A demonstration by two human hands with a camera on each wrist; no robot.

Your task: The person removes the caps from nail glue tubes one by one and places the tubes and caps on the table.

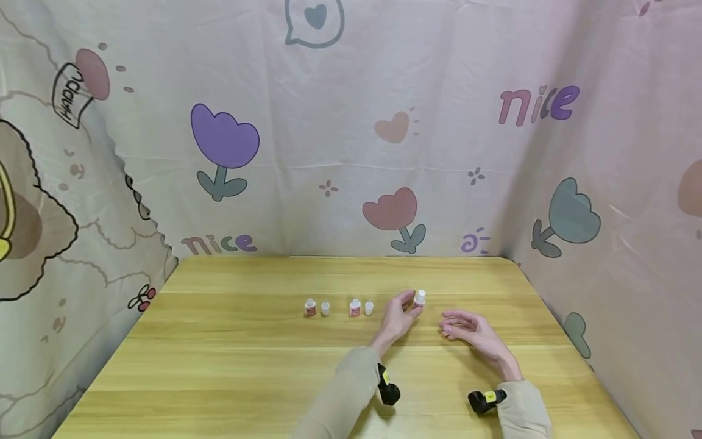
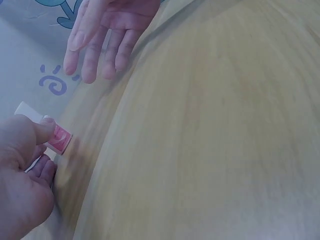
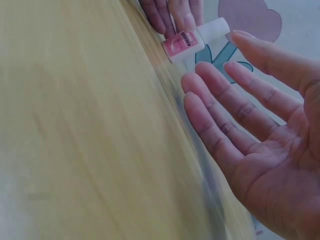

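My left hand (image 1: 397,318) grips a small white bottle (image 3: 184,45) with a pink label, thumb on its side. Its white cap (image 1: 420,294) is on, and its base is at the table in the wrist views. To the right of it my right hand (image 1: 476,333) is held apart from the bottle, palm showing and fingers loosely extended with nothing in them, as the right wrist view shows. Left of my left hand stand two similar bottles, one nearer (image 1: 355,308) and one farther left (image 1: 310,308). Beside each sits a small white cap-like piece (image 1: 369,308).
The wooden table (image 1: 219,366) reaches back to a printed cloth (image 1: 329,207) with flowers and words. More cloth hangs along the left and right sides. Each sleeve carries a black wrist camera (image 1: 389,390).
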